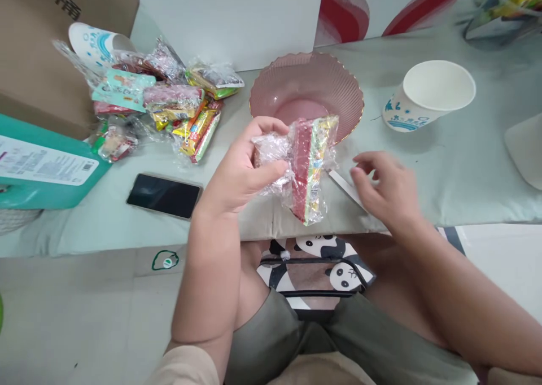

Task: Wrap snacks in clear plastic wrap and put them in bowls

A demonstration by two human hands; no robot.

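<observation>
My left hand (241, 173) is closed on a clear plastic-wrapped snack pack (302, 167), with crumpled wrap bunched between thumb and fingers. Red, green and yellow packaging shows through the film, and the pack hangs upright above the table's front edge. To its right, my right hand (383, 184) hovers with fingers loosely curled, a gap between thumb and forefinger and nothing seen in it. A thin pale strip (345, 187) runs from behind the pack to beneath this hand; its kind is unclear. Behind the pack stands a pink ribbed bowl (307, 80) with a gold rim.
Several wrapped snack packs (169, 103) are heaped at the back left by a tipped paper cup (95, 43). A phone (164, 196) lies nearer. Another paper cup (427, 97) stands right of the bowl. Boxes (232, 18) line the back; a teal package (46, 165) stands left.
</observation>
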